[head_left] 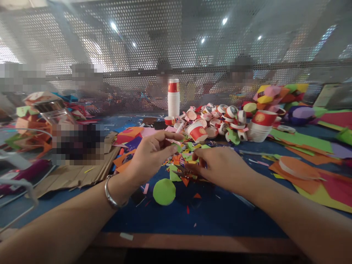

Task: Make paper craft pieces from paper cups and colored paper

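My left hand (151, 156), with a silver bangle at the wrist, is above the middle of the table. Its thumb and index finger close around a small green paper scrap (178, 147), partly hidden by the fingertips. My right hand (217, 163) is curled over a pair of scissors (180, 173), whose blades point left and whose handles are mostly hidden under the fingers. A green paper circle (164, 191) lies flat on the blue tabletop in front of both hands. Beneath and around the hands are many coloured paper scraps (172, 172).
Behind my hands stand a tall stack of paper cups (173, 101), a heap of cut cup pieces (217, 115) and another cup stack (261, 126). Coloured paper sheets (305, 141) lie right. Cardboard (82, 172) and a clear jar (56, 115) are left. Beyond is a perforated screen (132, 47).
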A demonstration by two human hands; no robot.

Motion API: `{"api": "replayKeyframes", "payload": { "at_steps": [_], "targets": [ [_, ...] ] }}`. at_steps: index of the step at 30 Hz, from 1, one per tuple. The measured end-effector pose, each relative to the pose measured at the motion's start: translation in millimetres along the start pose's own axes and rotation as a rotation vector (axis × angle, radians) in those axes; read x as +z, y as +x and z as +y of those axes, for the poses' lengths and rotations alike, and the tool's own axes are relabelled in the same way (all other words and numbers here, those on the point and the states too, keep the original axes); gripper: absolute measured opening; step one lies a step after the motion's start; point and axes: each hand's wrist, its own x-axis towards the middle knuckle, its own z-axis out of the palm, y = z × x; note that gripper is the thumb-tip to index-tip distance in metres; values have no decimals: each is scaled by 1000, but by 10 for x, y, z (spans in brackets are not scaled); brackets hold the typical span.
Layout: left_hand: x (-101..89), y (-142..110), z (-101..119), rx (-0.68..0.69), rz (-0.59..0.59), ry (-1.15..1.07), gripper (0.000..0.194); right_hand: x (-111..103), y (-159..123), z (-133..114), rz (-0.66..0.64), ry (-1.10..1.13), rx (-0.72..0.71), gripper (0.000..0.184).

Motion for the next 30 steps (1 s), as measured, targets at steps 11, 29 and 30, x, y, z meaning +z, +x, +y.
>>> {"api": "replayKeyframes", "payload": {
  "at_steps": [11, 29, 30],
  "targets": [
    [113, -63, 1, -89, -95, -76, 26, 47, 51, 37, 217, 783, -50, 24],
    [98, -24, -65, 96, -22, -55, 34, 18, 74, 28, 69, 1104, -9, 23],
    [103, -29, -64, 115, -13, -41, 34, 20, 75, 24, 59, 1109, -11, 24]
  ]
}}
